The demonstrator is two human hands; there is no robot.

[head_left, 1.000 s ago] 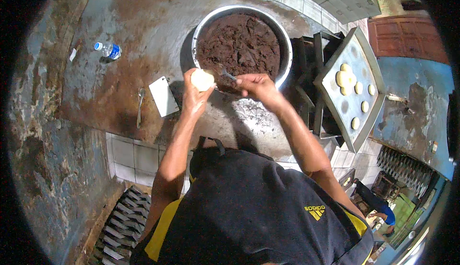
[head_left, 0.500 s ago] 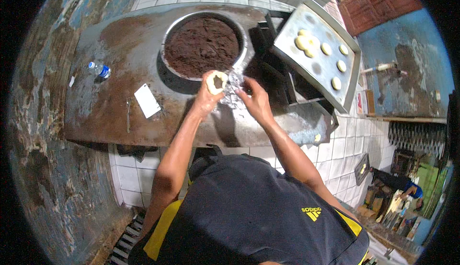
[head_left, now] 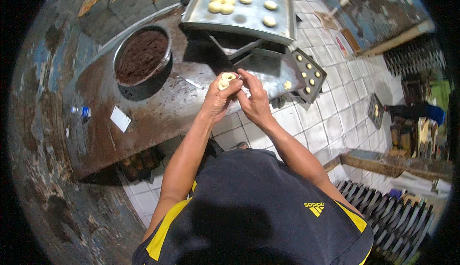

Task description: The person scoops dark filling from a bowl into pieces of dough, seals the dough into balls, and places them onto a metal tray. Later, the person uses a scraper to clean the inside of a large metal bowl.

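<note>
Over the table's front part, my left hand [head_left: 214, 103] is closed round a small piece of pale dough [head_left: 225, 81]. The dough's top is folded inward, with a small opening showing. From the right, my right hand [head_left: 255, 101] has its bent fingers against the dough's edge; the fingertips are partly hidden. To the left stands a large round metal basin [head_left: 169, 54] of dark brown crumbly filling [head_left: 143, 56]. Beyond my hands, a metal baking tray [head_left: 239, 28] carries several round dough balls [head_left: 270, 21], a few of them clustered together at its left.
A worn table [head_left: 153, 119] holds a thin flat strip [head_left: 191, 82], a white card [head_left: 120, 119], a water bottle [head_left: 81, 111] and a dough scrap [head_left: 287, 85]. A dark tray [head_left: 314, 90] of dough balls sits lower, past the table's right end. A person [head_left: 417, 112] is far right.
My view has swung right, so basin and tray appear farther left. My right hand has come from beside the dough onto its edge. The dough's wide hollow now looks narrower and folded in.
</note>
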